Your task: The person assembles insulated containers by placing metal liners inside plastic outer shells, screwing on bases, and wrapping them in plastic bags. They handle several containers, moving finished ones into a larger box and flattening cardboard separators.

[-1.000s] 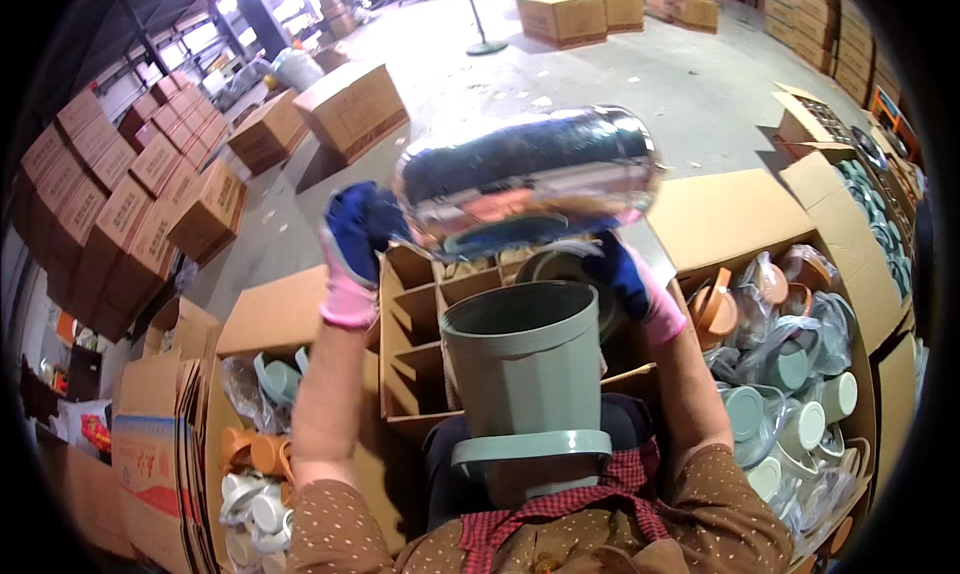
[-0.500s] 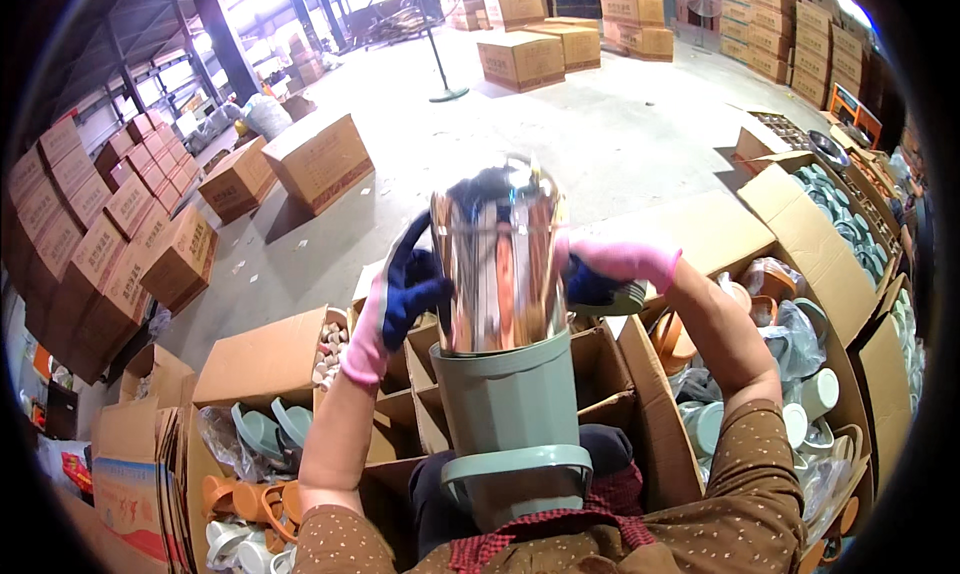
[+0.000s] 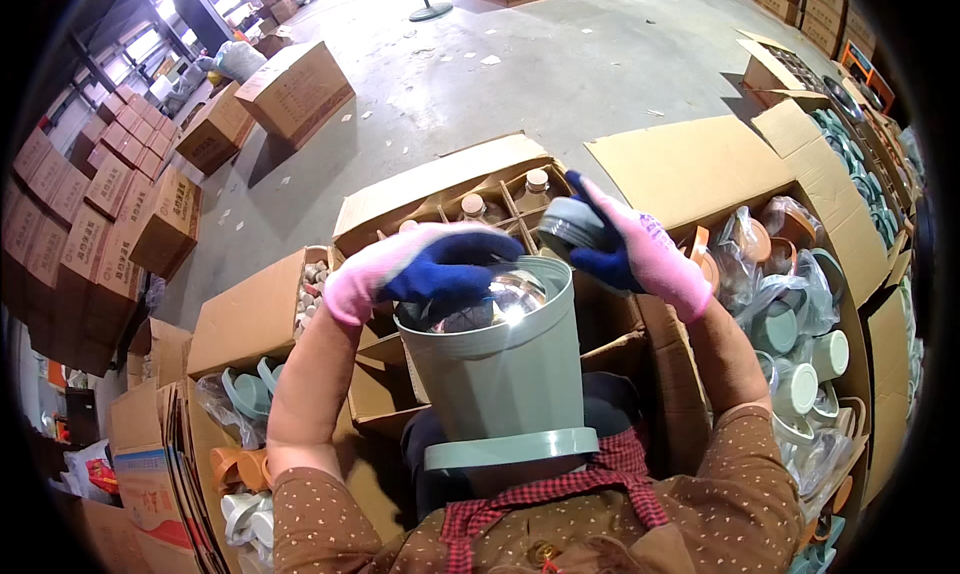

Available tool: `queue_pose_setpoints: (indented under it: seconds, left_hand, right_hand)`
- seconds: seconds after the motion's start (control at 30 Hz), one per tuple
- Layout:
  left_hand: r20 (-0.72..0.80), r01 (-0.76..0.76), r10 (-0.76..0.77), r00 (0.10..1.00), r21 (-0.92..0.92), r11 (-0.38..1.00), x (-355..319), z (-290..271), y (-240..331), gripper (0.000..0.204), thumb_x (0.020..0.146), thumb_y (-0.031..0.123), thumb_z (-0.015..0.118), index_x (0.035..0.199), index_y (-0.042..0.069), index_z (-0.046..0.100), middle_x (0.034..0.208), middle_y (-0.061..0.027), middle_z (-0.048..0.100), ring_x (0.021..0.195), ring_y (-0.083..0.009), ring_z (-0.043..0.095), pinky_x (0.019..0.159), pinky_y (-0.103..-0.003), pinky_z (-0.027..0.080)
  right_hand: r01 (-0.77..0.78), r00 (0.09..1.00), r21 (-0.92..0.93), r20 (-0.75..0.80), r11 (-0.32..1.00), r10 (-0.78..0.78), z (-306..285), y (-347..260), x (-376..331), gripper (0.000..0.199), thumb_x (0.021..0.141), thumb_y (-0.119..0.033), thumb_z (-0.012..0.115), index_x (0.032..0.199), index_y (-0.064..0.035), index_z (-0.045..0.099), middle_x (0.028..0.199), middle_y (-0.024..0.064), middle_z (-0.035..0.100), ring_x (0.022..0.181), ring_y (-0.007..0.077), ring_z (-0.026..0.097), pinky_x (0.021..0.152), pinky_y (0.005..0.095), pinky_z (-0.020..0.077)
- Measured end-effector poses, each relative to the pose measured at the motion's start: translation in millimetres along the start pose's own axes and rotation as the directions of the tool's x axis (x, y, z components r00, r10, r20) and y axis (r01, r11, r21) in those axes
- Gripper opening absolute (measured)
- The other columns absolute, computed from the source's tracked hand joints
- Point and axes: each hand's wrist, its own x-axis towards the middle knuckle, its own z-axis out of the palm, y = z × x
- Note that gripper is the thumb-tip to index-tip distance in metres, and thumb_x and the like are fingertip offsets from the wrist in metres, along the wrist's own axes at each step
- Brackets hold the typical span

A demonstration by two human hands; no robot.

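A pale green thermos body (image 3: 495, 389) leans upright against my lap, its carrying handle (image 3: 512, 448) toward me. Down inside it sits a mirror-silver flask liner (image 3: 515, 296), only its rounded top showing at the mouth. My left hand (image 3: 425, 266), in a pink and blue glove, lies over the left of the rim with fingers stretched out, open and holding nothing visible. To the right, just above the rim, my right hand (image 3: 635, 249), gloved alike, is closed on a round grey-green threaded cap (image 3: 568, 226).
Ahead stands a divided carton (image 3: 440, 189) with several stoppered liners (image 3: 536, 184). On my right, an open carton (image 3: 665, 374) holds cups, handles and plastic bags. Green and orange parts (image 3: 240, 466) fill a carton on my left. Sealed boxes (image 3: 295, 94) stand on the floor beyond.
The liner, which stood tall out of the thermos body, has gone down into it. My left hand has moved from its side to over the rim; my right hand has brought the cap up.
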Motion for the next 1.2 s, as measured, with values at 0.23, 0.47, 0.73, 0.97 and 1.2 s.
queue_pose_setpoints:
  seconds: [0.23, 0.47, 0.73, 0.97, 1.2]
  left_hand:
    - [-0.061, 0.213, -0.207, 0.976, 0.43, 0.878, 8, 6, 53, 0.033, 0.095, 0.033, 0.055, 0.101, 0.003, 0.067, 0.09, -0.0132, 0.069, 0.081, -0.024, 0.065, 0.079, -0.035, 0.049]
    - [0.058, -0.07, 0.093, 0.994, -0.309, 0.948, -13, 7, 17, 0.034, 0.096, 0.017, 0.056, 0.124, -0.003, 0.06, 0.129, -0.0115, 0.06, 0.122, -0.0198, 0.053, 0.107, -0.033, 0.037]
    - [-0.592, -0.516, 0.527, 0.61, 0.208, 0.831, -22, 18, 28, 0.039, 0.091, 0.009, 0.063, 0.128, 0.002, 0.052, 0.131, -0.0168, 0.052, 0.116, -0.025, 0.055, 0.098, -0.037, 0.046]
    - [-0.863, -0.392, 0.441, 0.248, 0.326, 0.86, -28, 67, 94, 0.049, 0.083, 0.006, 0.071, 0.125, 0.0, 0.047, 0.11, -0.0109, 0.058, 0.1, -0.0184, 0.057, 0.092, -0.032, 0.046]
    - [-0.907, -0.452, 0.365, 0.213, 0.239, 0.859, -47, 46, 82, 0.042, 0.082, 0.011, 0.073, 0.116, 0.001, 0.05, 0.102, -0.0104, 0.059, 0.094, -0.0159, 0.057, 0.086, -0.031, 0.047]
  right_hand:
    - [-0.193, 0.948, 0.499, -0.129, 0.845, 0.293, -4, -9, -8, 0.072, 0.084, -0.012, 0.073, 0.146, -0.0022, 0.037, 0.128, 0.0168, 0.058, 0.115, 0.0208, 0.055, 0.102, 0.0332, 0.0416]
    - [0.2, 0.871, 0.78, -0.419, 0.593, 0.258, -28, -27, 3, 0.057, 0.095, -0.014, 0.059, 0.146, -0.0016, 0.035, 0.129, 0.0132, 0.055, 0.117, 0.0184, 0.053, 0.102, 0.0304, 0.0414]
    - [0.344, 0.894, 0.767, -0.444, 0.542, 0.062, -8, -85, 46, 0.047, 0.098, -0.015, 0.052, 0.14, 0.0028, 0.041, 0.138, 0.0148, 0.049, 0.129, 0.0238, 0.045, 0.109, 0.0385, 0.036]
    - [0.323, 0.832, -0.217, -0.399, 0.921, -0.386, 4, -155, 52, 0.077, 0.076, -0.012, 0.076, 0.142, -0.0057, 0.037, 0.131, 0.027, 0.049, 0.112, 0.0388, 0.057, 0.093, 0.0426, 0.0486]
    - [0.219, 0.949, 0.3, -0.286, 0.929, -0.132, 5, -180, 36, 0.021, 0.093, -0.021, 0.065, 0.101, -0.0017, 0.065, 0.063, 0.0053, 0.061, 0.058, 0.0097, 0.059, 0.055, 0.0281, 0.0475]
